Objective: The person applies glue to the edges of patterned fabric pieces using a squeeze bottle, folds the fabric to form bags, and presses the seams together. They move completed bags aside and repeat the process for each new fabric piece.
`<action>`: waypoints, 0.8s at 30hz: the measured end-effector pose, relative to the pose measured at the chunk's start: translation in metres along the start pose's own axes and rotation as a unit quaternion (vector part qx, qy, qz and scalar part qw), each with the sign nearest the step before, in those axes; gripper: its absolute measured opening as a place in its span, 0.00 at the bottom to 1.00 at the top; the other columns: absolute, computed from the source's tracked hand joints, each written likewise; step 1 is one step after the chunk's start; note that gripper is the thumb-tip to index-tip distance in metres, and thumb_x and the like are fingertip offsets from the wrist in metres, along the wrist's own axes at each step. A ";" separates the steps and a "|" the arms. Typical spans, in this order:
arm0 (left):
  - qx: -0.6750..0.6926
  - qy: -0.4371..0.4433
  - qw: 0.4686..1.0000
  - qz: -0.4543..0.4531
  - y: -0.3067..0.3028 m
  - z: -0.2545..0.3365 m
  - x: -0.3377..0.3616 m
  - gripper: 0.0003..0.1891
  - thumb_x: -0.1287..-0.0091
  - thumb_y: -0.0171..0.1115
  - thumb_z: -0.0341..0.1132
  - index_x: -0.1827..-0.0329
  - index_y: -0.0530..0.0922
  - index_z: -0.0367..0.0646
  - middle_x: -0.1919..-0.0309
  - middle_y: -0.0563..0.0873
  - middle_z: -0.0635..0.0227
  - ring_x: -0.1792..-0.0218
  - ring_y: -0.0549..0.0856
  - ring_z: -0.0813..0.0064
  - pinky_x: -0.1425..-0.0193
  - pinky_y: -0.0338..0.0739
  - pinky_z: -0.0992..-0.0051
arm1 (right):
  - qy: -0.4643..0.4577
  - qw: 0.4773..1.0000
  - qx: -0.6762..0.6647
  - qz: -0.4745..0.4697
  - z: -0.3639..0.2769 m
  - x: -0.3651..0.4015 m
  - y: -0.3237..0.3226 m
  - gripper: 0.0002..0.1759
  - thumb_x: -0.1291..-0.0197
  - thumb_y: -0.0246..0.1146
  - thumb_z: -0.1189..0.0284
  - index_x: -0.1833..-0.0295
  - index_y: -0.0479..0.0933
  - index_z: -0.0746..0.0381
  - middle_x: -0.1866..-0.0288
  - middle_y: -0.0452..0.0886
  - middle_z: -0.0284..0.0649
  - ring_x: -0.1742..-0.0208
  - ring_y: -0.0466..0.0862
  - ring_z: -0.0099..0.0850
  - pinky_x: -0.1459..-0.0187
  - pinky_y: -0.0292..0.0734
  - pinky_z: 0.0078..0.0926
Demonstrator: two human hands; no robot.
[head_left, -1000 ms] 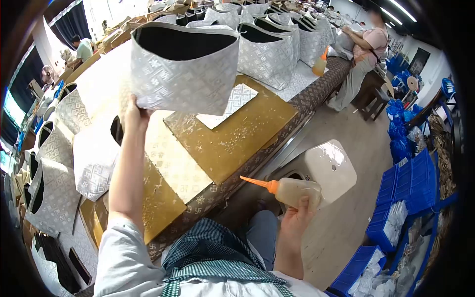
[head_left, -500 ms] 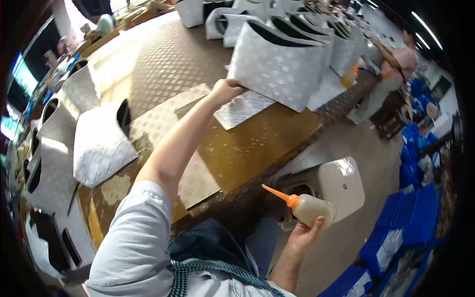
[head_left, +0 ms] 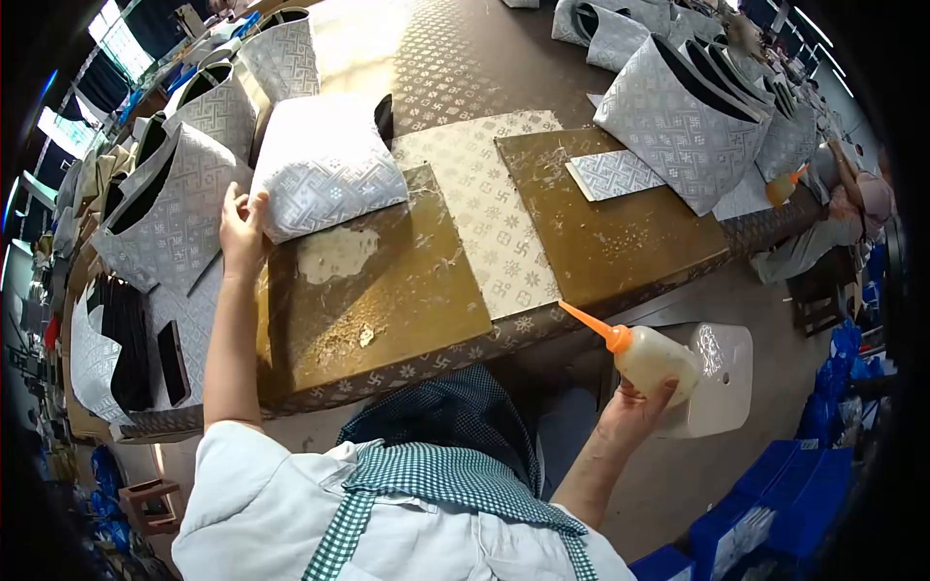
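My right hand (head_left: 635, 412) is wrapped round a squeeze bottle (head_left: 661, 364) with an orange nozzle, filled with a pale, cloudy fluid. The bottle lies tilted past the table's front edge, its tip pointing up and left. At the left, my left hand (head_left: 242, 232) reaches to the left edge of a silver-white patterned sleeve-like piece (head_left: 334, 184). Thumb and fingers look apart there; the thumb touches or nearly touches that edge. Beneath the piece's lower part is a brown board (head_left: 407, 290) with dried residue and crumbs.
Similar pieces stand at the left (head_left: 184, 208) and right (head_left: 673, 121). A second brown board (head_left: 620, 228) bears a flat patterned strip (head_left: 615, 175). A phone (head_left: 173, 363) lies front left. Below right are a pale plastic container (head_left: 727, 387) and blue boxes (head_left: 775, 504). A co-worker (head_left: 843, 208) sits far right.
My left hand has let go of the patterned piece on the right and swung across to the left one. The view has turned left. The bottle stays in my right hand.
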State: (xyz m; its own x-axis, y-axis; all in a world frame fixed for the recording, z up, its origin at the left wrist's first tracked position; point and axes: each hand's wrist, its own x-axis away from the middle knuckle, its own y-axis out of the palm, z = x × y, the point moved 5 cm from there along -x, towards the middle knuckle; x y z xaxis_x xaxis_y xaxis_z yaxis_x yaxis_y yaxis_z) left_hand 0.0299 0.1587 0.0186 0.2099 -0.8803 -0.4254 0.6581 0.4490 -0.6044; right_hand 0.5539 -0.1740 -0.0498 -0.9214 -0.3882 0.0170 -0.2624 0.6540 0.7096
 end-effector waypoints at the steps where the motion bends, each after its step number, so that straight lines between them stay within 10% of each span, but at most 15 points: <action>1: 0.124 -0.048 0.989 -0.057 0.005 -0.001 0.014 0.44 0.36 0.63 0.60 0.28 0.63 0.34 0.39 0.77 0.46 0.39 0.77 0.57 0.35 0.70 0.63 | 0.015 0.999 0.023 -0.017 0.000 0.006 0.006 0.33 0.40 0.68 0.55 0.34 0.68 0.60 0.41 0.78 0.38 0.44 0.81 0.32 0.47 0.82 0.31; 8: 0.217 0.068 0.970 0.091 0.029 0.005 -0.001 0.28 0.26 0.56 0.49 0.38 0.73 0.30 0.48 0.82 0.56 0.45 0.78 0.68 0.37 0.68 0.72 | 0.040 0.989 0.084 -0.111 0.007 0.044 0.061 0.44 0.43 0.70 0.52 0.28 0.61 0.61 0.37 0.73 0.40 0.40 0.78 0.32 0.42 0.79 0.31; 24: 0.338 -0.136 0.930 0.048 -0.109 -0.054 0.114 0.20 0.23 0.46 0.42 0.43 0.76 0.34 0.50 0.81 0.64 0.49 0.78 0.75 0.42 0.70 0.73 | -0.014 0.964 0.138 -0.226 0.059 0.061 0.123 0.41 0.45 0.74 0.65 0.30 0.62 0.65 0.40 0.73 0.40 0.40 0.75 0.32 0.39 0.74 0.32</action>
State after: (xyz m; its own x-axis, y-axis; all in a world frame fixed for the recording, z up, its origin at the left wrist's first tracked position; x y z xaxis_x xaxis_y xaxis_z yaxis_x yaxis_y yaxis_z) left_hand -0.0572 0.0174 -0.0009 0.4050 -0.8889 -0.2139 0.9122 0.4087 0.0289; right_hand 0.4486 -0.0786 -0.0027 -0.7014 -0.6588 -0.2720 -0.7018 0.5716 0.4251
